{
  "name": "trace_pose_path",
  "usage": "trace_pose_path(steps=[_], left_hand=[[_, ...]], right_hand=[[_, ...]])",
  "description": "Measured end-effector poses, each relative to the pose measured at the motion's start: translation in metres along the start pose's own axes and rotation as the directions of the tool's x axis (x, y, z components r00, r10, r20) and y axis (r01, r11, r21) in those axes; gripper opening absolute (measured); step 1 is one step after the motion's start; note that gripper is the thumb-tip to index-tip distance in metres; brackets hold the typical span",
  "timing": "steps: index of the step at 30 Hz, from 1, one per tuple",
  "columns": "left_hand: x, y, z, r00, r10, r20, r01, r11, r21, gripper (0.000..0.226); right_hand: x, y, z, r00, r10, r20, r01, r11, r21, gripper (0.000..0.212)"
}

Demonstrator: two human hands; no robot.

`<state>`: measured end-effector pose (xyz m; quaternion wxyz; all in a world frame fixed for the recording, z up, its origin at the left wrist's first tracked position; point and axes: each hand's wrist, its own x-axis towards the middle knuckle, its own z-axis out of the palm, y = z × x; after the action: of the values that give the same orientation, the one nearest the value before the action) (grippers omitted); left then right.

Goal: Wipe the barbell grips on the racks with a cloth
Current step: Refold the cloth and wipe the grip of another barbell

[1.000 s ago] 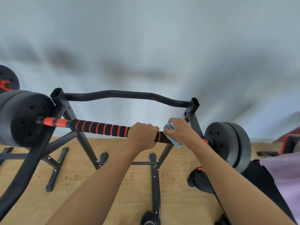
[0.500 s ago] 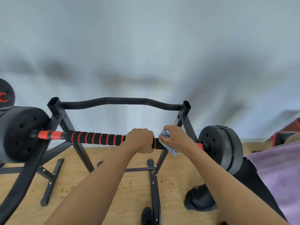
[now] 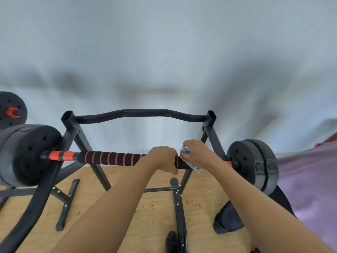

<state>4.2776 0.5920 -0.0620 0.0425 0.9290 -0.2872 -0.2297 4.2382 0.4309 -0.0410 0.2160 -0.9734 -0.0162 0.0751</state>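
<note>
You are wrapping your left hand (image 3: 161, 157) around the barbell grip (image 3: 109, 157), fingers curled over the black foam with its red rings, just right of the bar's middle. Your right hand (image 3: 196, 154) is clutching a blue-and-white cloth (image 3: 185, 150) against the same grip, right beside the left hand, the two nearly touching. The cloth is bunching out above your fingers and hanging below the bar.

The barbell is lying across the black rack (image 3: 138, 114), running left to right. The left weight plates (image 3: 27, 154) are looming near you, and the right weight plates (image 3: 253, 165) are sitting just past your right wrist. The rack's feet are standing on a wooden floor (image 3: 127, 190) speckled with small reddish flecks.

Another plate (image 3: 11, 110) with a red collar is showing at the far left edge. A dark object (image 3: 228, 220) is lying on the floor near the right plates, and purple fabric (image 3: 310, 179) is filling the right edge.
</note>
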Motion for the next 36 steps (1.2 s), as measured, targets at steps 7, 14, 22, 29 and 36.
trace_pose_path(steps=[7,14,22,29,36], left_hand=[[-0.004,0.006,0.021,0.949,-0.016,-0.315,0.06,0.989,0.132,0.016],[-0.016,0.007,0.059,0.77,0.132,-0.624,0.081,0.95,0.302,0.028],[-0.018,0.007,0.024,0.981,-0.002,-0.193,0.02,0.996,0.09,0.018],[-0.029,0.008,0.049,0.876,0.143,-0.461,0.002,0.954,0.299,0.011],[-0.038,0.016,0.058,0.856,0.174,-0.487,-0.077,0.974,0.212,0.021]], right_hand=[[0.003,0.0,0.001,1.0,0.018,0.012,-0.018,1.0,0.002,0.013],[0.005,-0.004,0.015,0.999,0.04,0.015,-0.039,0.998,-0.042,0.012],[-0.024,-0.003,0.039,0.972,0.023,-0.232,-0.028,0.999,-0.02,0.015],[-0.017,-0.006,0.012,0.997,0.075,0.025,-0.075,0.997,0.01,0.019],[-0.018,-0.001,0.018,0.991,0.114,0.064,-0.117,0.992,0.047,0.019]])
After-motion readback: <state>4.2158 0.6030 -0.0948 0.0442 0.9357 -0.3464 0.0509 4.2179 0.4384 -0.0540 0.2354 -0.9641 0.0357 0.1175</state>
